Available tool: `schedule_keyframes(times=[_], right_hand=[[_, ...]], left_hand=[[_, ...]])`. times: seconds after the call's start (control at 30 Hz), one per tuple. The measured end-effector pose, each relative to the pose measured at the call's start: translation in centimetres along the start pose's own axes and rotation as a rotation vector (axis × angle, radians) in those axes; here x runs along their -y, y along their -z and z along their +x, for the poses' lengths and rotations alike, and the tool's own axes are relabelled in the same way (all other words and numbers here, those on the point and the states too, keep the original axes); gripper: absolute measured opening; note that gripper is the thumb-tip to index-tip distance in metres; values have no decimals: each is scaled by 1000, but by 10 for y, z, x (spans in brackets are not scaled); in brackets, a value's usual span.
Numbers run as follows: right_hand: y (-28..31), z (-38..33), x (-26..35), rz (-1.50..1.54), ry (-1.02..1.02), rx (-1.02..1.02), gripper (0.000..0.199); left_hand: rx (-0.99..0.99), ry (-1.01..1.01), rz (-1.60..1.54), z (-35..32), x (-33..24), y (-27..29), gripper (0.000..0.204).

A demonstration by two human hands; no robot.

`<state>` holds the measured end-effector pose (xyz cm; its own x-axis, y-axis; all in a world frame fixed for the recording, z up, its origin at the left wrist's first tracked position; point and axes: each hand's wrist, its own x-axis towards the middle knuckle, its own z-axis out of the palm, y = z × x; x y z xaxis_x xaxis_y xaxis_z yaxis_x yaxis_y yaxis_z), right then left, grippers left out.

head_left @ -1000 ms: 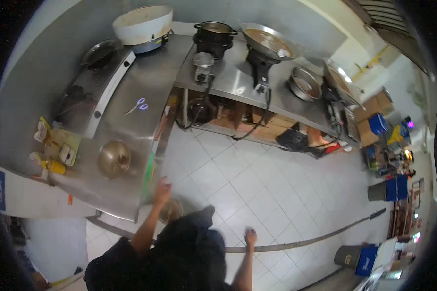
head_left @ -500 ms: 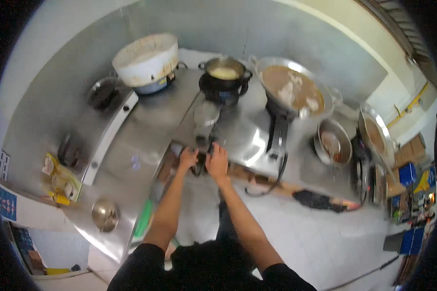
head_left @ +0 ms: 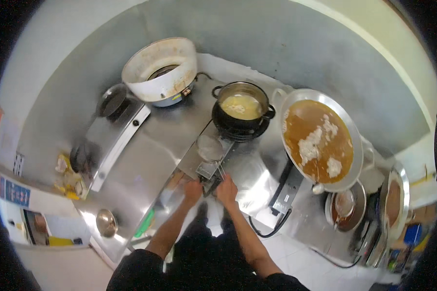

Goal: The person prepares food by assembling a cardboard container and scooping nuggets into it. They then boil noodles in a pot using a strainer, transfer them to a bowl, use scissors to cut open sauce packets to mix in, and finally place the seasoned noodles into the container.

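Note:
Both my hands are at the front edge of the steel counter, close together. My left hand [head_left: 194, 191] is closed at the front of a cooker's panel [head_left: 208, 169], beside a dark object [head_left: 207, 185] between the hands. What its fingers hold is hidden. My right hand [head_left: 226, 189] is closed too, at the lower end of a round mesh strainer's thin handle; its grip is unclear. The strainer [head_left: 209, 147] lies over the cooker's front. Behind it a black two-handled pot [head_left: 240, 104] with yellowish liquid and pale food sits on the cooker.
A wide wok [head_left: 357, 140] of brown oil with pale batter pieces stands right, a ladle in it. Beyond are a metal bowl [head_left: 363, 211] holding a strainer and another wok [head_left: 398, 186]. Leftward are a white ring-shaped burner guard [head_left: 184, 58], a steel stove [head_left: 121, 149] and a small bowl [head_left: 106, 223].
The view has shifted, so the pots sit lower and further right in it. Both hands stay at the counter's front edge, and the right hand is now by the strainer's handle.

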<state>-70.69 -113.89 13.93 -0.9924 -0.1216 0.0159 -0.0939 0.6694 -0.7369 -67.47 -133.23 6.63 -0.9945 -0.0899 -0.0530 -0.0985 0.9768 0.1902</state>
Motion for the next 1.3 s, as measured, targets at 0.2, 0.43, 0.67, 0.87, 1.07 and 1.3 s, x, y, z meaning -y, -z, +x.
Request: schedule_keyframes(times=[0.2,0.43,0.67,0.87,1.07,1.3], right_hand=[[32,-25,13,792,-278,111,16],[120,33,70,261,-66,-289,45],[204,203,125,-909,-90,-235,17],[193,254,110,-1251,-91,-98,13],[180,273,93,-1138,146,30,20],[193,236,138,-926,150,-50,33]], left_hand=[[-369,516,-399,-102,19,62,26],[-824,1579,-275,-238,237,64,25],[-314,1448,-455,-214,330,10,25],[-207,1414,-442,-190,369,8,25],[-226,1373,-516,-204,395,14,25],[-459,1182,-924,-193,338,21,33]])
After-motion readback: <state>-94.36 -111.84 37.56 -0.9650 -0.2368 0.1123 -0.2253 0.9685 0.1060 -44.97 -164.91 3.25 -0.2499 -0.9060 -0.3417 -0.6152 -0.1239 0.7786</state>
